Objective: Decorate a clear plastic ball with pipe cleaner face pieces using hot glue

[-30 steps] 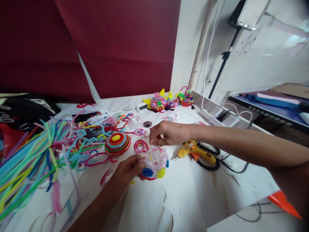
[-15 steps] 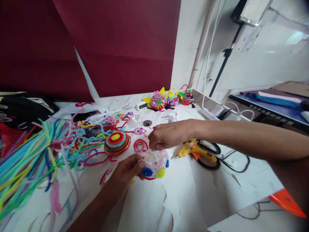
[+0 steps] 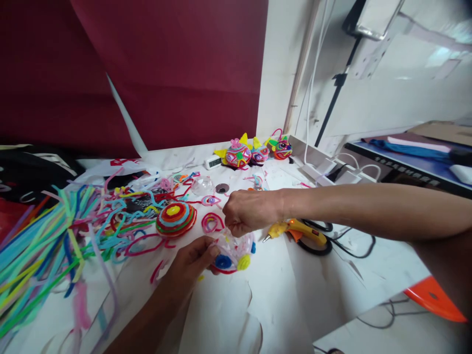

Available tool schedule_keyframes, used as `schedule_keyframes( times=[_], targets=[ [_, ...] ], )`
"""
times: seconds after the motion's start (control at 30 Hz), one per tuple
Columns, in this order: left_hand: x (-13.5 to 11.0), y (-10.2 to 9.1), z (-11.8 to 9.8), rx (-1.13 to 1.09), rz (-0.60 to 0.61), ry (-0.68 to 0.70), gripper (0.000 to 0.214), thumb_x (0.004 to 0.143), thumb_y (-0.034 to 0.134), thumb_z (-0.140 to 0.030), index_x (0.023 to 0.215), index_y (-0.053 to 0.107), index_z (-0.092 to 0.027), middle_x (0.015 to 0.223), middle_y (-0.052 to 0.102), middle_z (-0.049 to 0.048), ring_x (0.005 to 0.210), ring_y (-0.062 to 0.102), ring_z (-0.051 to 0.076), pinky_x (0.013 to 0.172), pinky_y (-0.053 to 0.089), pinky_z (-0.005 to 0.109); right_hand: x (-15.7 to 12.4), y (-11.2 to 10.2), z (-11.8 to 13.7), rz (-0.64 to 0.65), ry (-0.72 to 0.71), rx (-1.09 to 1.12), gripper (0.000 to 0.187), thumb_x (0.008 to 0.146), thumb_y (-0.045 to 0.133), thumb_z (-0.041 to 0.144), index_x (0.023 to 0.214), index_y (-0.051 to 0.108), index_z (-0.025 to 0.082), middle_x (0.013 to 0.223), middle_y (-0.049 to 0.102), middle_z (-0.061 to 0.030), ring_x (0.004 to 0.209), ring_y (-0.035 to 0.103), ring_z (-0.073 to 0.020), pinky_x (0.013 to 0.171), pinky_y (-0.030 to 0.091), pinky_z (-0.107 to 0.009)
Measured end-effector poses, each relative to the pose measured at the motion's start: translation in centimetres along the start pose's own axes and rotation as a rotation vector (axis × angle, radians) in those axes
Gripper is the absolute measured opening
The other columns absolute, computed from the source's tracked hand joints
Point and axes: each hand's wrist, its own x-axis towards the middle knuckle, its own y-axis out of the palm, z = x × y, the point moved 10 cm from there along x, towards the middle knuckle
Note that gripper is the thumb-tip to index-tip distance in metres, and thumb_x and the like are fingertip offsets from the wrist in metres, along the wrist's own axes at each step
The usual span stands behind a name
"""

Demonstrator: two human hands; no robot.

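Fingers (image 3: 211, 251) of left hand (image 3: 193, 258) are clamping clear decorated piece (image 3: 236, 250) by its left side; right hand (image 3: 243, 212) is curling over its top, grip hidden, can't tell.

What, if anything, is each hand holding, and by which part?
The left hand holds the clear decorated shell by its left side, near the blue coil. Whether the right hand pinches anything cannot be told.

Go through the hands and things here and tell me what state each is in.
Clear shell: in the left hand, partly decorated
Right hand: curled, fingertips hidden
Glue gun: lying on its side, indicator lit
Striped dome: fully wrapped
Pipe cleaners: loosely heaped
Ornaments: grouped together
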Motion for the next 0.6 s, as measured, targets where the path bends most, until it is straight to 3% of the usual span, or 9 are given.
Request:
schedule_keyframes(
  times=[0.23,0.37,0.6],
  targets=[
    [0.0,-0.2,-0.2,-0.014,-0.024,-0.009,0.035,0.070,0.076,-0.048,0.074,0.063,-0.016,0.064,0.060,-0.0015,0.059,0.053,0.011,0.056,0.043,0.022,0.3,0.4,-0.4,-0.026,0.107,-0.028,0.019,0.084,0.059,0.019,0.077,0.074,0.009,0.076,0.070,-0.0113,0.059,0.050,-0.0141,0.056,0.030,-0.027],
    [0.1,-0.3,0.0,-0.026,-0.042,-0.028,0.035,0.069,0.076,-0.048,0.075,0.063,-0.016,0.065,0.060,-0.0015,0.059,0.053,0.012,0.056,0.044,0.022,0.4,0.2,-0.7,-0.075,0.141,0.047,0.018,0.083,0.059,0.017,0.075,0.073,0.008,0.078,0.070,-0.0128,0.061,0.052,-0.0150,0.057,0.030,-0.028],
    [0.0,-0.3,-0.2,-0.036,-0.046,-0.001,0.035,0.068,0.077,-0.047,0.073,0.062,-0.016,0.065,0.060,-0.0010,0.059,0.053,0.012,0.056,0.045,0.023,-0.3,0.2,-2.2,-0.040,0.134,0.242,0.022,0.086,0.052,0.015,0.076,0.070,0.011,0.066,0.065,-0.0008,0.058,0.050,-0.0085,0.059,0.037,-0.019]
  ],
)
